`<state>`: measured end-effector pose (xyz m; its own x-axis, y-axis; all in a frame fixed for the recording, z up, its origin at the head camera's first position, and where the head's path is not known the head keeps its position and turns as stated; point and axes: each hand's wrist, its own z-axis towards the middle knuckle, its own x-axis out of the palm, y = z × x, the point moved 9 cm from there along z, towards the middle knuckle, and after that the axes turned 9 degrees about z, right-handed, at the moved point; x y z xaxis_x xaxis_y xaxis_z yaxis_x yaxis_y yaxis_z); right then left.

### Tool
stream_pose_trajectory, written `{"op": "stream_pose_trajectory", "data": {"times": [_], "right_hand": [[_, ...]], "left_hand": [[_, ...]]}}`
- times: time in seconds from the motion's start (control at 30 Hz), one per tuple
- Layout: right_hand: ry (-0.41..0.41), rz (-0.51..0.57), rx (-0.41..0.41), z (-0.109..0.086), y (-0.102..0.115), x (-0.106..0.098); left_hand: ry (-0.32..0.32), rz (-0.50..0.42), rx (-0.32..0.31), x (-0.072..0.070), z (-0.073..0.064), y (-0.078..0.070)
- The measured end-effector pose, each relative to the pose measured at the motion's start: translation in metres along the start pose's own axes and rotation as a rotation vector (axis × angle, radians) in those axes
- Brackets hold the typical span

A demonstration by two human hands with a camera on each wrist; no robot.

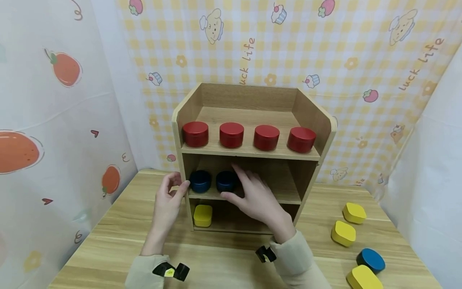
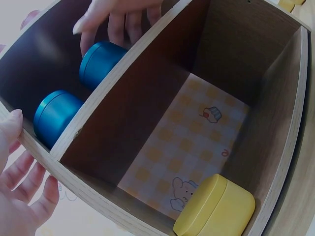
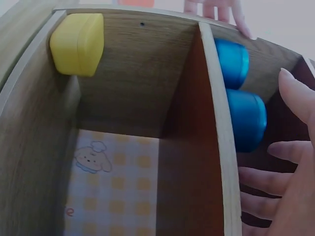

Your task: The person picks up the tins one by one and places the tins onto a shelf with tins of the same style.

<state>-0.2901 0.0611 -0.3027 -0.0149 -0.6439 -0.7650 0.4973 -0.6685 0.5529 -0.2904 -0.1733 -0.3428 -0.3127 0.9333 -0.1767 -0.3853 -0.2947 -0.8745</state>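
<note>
On the middle level of a small wooden shelf (image 1: pixel 249 151), two round blue tins stand side by side: the left one (image 1: pixel 200 181) near the side wall, the second (image 1: pixel 225 182) to its right. My right hand (image 1: pixel 258 196) reaches in beside the second tin, thumb and fingers spread; the right wrist view shows a gap between the fingers (image 3: pixel 270 181) and that tin (image 3: pixel 248 120). At the shelf's left side, my left hand (image 1: pixel 169 200) has its thumb tip against the front edge, its other fingers loosely bent outside the wall. It holds no tin.
Several red round tins (image 1: pixel 231 135) line the top level. One yellow rounded-square tin (image 1: pixel 203 216) sits bottom left. Right of the shelf, on the wooden table (image 1: pixel 216 257), lie yellow tins (image 1: pixel 343 233) and a blue one (image 1: pixel 371 260). Patterned cloth (image 1: pixel 231 60) hangs behind.
</note>
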Motion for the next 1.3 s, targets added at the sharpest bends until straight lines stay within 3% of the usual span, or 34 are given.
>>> {"op": "stream_pose_trajectory", "data": {"times": [0.37,0.73,1.3], "right_hand": [[-0.109,0.029,-0.109,-0.036,0.0,-0.017],[-0.196,0.067,-0.151,-0.061,-0.003,-0.04],[-0.248,0.058,-0.182,-0.083,-0.013,-0.07]], "left_hand": [[0.003,0.002,0.004,0.0,0.0,-0.001],[0.012,-0.017,-0.005,-0.001,0.0,-0.003],[-0.001,-0.026,-0.018,0.001,-0.001,0.001]]}}
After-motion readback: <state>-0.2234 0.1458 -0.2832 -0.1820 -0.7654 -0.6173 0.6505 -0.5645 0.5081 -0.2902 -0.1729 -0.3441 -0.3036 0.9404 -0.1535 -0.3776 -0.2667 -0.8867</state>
